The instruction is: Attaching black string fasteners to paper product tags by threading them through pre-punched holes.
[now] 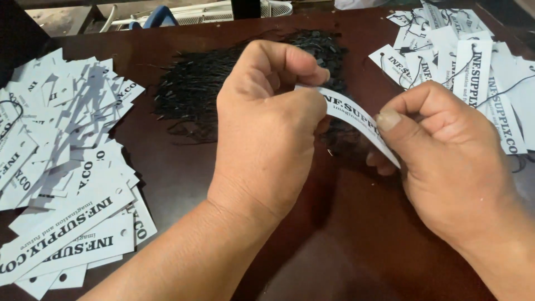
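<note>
Head view: white paper tag (356, 120) pinched at one end by left hand (267, 128), at the other by right hand (446, 156), above black string bundle (195, 89). Strung tags (462, 56) piled right; larger unstrung tag pile (61, 167) left. Judged well short of complete.

I count two hands of mine over the desk (345, 245): my left hand (267, 128) and my right hand (446, 150), with one white paper tag (356, 120) between them. There are two heaps of tags, too many to count: one loose pile (61, 167) at nine o'clock, one strung pile (468, 61) at two o'clock. One bundle of black strings (206, 83) lies at twelve.
</note>
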